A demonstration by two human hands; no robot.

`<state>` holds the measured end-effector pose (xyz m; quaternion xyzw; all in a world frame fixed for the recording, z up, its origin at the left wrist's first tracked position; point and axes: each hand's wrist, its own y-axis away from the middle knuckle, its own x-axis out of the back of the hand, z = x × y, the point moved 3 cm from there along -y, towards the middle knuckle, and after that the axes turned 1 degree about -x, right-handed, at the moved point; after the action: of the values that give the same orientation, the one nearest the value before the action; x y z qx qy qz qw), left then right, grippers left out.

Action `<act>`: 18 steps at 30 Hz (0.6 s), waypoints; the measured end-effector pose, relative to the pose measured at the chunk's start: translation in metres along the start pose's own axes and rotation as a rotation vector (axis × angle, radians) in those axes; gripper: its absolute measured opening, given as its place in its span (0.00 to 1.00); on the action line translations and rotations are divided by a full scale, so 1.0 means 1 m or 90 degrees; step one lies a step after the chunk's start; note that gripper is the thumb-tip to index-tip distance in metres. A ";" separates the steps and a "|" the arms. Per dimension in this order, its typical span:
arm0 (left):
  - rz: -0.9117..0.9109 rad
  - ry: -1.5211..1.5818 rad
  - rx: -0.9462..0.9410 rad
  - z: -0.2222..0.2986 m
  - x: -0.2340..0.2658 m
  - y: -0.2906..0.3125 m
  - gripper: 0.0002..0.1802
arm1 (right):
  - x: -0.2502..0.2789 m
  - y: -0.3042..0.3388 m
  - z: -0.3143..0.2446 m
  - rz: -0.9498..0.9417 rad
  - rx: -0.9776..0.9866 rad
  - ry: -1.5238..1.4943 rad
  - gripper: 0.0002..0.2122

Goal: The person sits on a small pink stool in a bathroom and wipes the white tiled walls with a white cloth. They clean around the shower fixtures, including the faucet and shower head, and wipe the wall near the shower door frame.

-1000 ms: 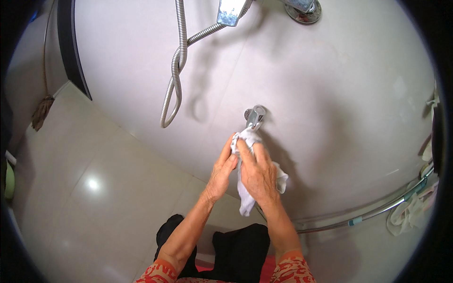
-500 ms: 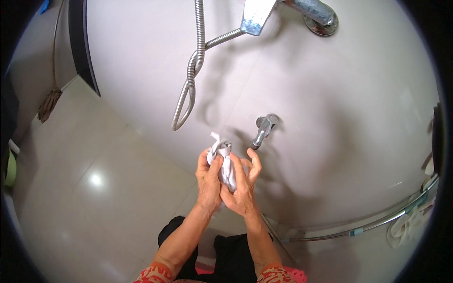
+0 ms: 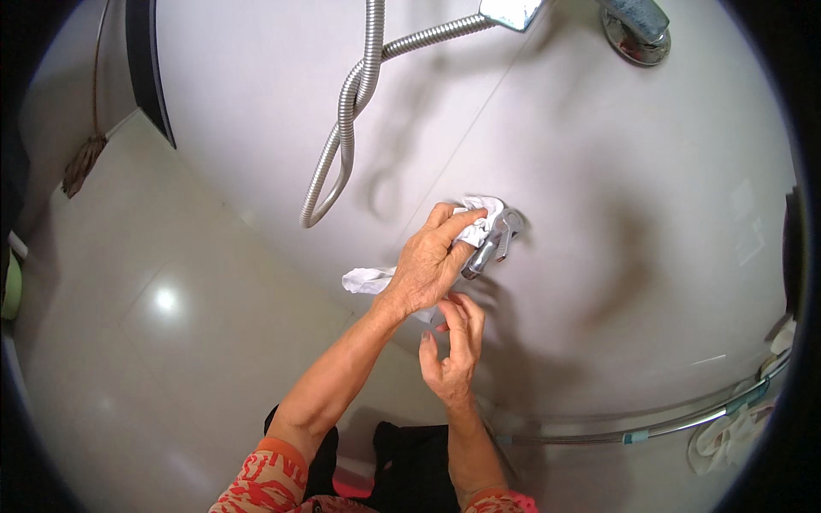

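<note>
Cloth [image 3: 491, 208] sits bunched against the tap [image 3: 481, 260], gripped by the left hand [image 3: 426, 261]; the right hand [image 3: 453, 357], loosely curled below, seems to hold nothing. Gathering in its loose tail [image 3: 366, 280] would likely give firmer contact.

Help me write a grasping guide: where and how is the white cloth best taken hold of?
The white cloth is probably best pinched at its loose end, from the left: that end juts out past the left hand, which partly covers the bunched part by the tap.
</note>
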<state>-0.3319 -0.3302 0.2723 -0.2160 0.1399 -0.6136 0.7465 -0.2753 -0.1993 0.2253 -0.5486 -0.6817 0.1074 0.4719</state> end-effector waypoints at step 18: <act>0.179 -0.150 0.119 -0.065 0.027 0.064 0.21 | -0.001 0.006 0.006 -0.016 0.038 0.077 0.12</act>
<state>-0.3026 -0.3570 0.1857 -0.1945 0.0231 -0.4843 0.8527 -0.2755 -0.1955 0.2180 -0.5312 -0.6553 0.0884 0.5298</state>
